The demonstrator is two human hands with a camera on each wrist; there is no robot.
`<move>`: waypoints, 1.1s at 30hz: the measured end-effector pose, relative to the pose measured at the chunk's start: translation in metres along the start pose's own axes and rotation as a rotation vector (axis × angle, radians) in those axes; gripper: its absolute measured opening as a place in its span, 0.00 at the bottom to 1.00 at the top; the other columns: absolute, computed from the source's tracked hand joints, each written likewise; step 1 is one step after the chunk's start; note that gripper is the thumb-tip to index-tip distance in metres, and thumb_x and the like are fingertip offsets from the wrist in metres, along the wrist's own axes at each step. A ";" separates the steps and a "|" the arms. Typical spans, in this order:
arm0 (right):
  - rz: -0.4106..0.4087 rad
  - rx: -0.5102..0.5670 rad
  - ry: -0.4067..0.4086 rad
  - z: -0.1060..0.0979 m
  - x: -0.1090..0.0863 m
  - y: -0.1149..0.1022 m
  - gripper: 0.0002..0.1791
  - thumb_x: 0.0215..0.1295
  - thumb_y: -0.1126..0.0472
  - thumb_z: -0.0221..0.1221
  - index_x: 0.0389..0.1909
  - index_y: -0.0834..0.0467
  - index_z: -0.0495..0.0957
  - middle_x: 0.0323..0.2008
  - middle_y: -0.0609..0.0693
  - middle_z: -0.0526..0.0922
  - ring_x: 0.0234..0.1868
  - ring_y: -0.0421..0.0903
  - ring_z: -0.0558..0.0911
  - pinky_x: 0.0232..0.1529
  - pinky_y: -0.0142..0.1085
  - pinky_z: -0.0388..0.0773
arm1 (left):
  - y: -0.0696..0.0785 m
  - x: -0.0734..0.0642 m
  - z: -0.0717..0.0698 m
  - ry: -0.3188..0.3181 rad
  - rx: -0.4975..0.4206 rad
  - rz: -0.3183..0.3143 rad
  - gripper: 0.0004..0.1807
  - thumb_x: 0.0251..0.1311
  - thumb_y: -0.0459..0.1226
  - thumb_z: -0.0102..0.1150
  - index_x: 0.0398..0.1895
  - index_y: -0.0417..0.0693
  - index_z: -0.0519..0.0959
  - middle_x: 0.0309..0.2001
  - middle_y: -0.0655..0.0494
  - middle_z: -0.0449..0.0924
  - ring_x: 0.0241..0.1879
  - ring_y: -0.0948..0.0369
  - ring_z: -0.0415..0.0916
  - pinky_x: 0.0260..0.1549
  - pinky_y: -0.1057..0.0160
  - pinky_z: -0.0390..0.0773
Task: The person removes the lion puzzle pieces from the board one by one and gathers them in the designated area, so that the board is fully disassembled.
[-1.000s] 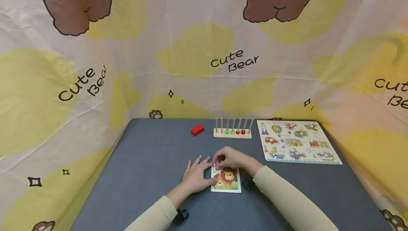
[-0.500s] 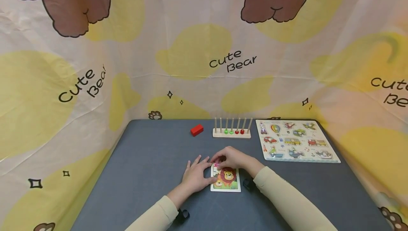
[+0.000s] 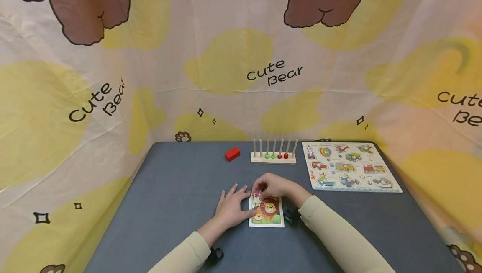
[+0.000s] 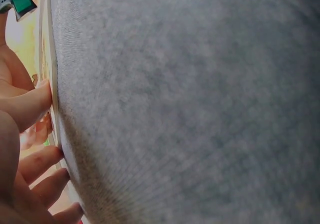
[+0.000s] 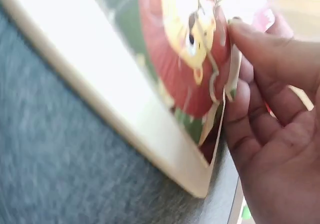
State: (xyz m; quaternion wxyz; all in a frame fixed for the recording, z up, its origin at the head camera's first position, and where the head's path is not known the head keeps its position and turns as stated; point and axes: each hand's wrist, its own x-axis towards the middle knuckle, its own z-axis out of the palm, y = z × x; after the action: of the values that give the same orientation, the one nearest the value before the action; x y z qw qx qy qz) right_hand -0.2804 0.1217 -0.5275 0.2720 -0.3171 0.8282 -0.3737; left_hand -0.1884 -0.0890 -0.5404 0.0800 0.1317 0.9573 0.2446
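On the left side of the pictured work, a pale sleeve [image 3: 182, 254] comes in from below and ends at the left hand [image 3: 231, 212], which lies on the blue-grey table [image 3: 169, 193] with the fingers spread and almost straight; they grasp nothing, but the thumb touches the left edge of the lion puzzle [image 3: 266, 221]. Next, a red block [image 3: 232, 154] lies near the far edge of the table, somewhat to the left of its middle. The lion puzzle lies flat, about midway between the left and right edges of the table and well apart from the far edge; it shows a big lion and a smaller animal inside a white border. Over its far edge, toward the far left corner, is the right hand [image 3: 273, 186], with its fingers curled and the thumb closed against them, so that they pinch a small puzzle piece [image 5: 234, 71], which stands tilted on its edge in the right wrist view. Behind this hand, close to the far edge of the table, stands a rack [image 3: 273, 160] with seven pegs, two green beads and two red ones. Farthest right, a picture board [image 3: 352, 166] with vehicles lies at the far right corner of the table.
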 end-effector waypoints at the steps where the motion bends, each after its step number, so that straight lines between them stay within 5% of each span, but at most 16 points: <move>1: -0.003 0.002 -0.002 0.000 0.000 0.001 0.11 0.62 0.69 0.67 0.41 0.51 0.87 0.34 0.45 0.85 0.36 0.42 0.78 0.39 0.34 0.78 | 0.000 0.000 0.000 0.002 -0.001 0.001 0.38 0.54 0.60 0.70 0.66 0.53 0.78 0.73 0.54 0.69 0.78 0.45 0.52 0.71 0.28 0.46; 10: -0.040 -0.029 0.025 0.004 -0.001 0.005 0.13 0.64 0.67 0.66 0.45 0.48 0.87 0.36 0.42 0.85 0.36 0.40 0.79 0.41 0.33 0.78 | 0.000 0.001 0.000 -0.004 -0.002 -0.007 0.39 0.54 0.60 0.70 0.66 0.53 0.78 0.73 0.54 0.69 0.78 0.45 0.51 0.71 0.29 0.45; 19: -0.101 -0.025 0.050 0.007 -0.002 0.010 0.07 0.61 0.67 0.69 0.33 0.50 0.88 0.35 0.45 0.88 0.34 0.37 0.80 0.40 0.31 0.80 | -0.001 0.002 0.003 0.000 0.004 0.002 0.39 0.53 0.59 0.71 0.67 0.54 0.78 0.73 0.54 0.69 0.78 0.46 0.52 0.71 0.28 0.45; 29: -0.079 0.051 0.119 0.006 -0.004 0.010 0.13 0.68 0.55 0.65 0.52 0.50 0.84 0.38 0.42 0.87 0.34 0.39 0.80 0.36 0.32 0.77 | -0.003 0.003 0.004 -0.013 -0.001 -0.002 0.38 0.53 0.60 0.70 0.65 0.53 0.79 0.74 0.54 0.68 0.79 0.45 0.51 0.71 0.28 0.45; 33: -0.060 0.090 0.203 0.006 -0.006 0.008 0.12 0.65 0.55 0.67 0.47 0.53 0.82 0.33 0.44 0.85 0.32 0.40 0.80 0.36 0.32 0.78 | -0.003 0.003 0.002 -0.013 0.006 -0.006 0.38 0.53 0.60 0.70 0.65 0.53 0.79 0.73 0.54 0.69 0.78 0.45 0.51 0.70 0.28 0.45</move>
State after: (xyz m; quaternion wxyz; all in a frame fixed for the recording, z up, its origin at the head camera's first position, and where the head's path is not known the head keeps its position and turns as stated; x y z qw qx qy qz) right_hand -0.2755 0.1278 -0.5361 0.1894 -0.2898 0.8239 -0.4487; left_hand -0.1911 -0.0894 -0.5438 0.0868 0.1307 0.9579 0.2406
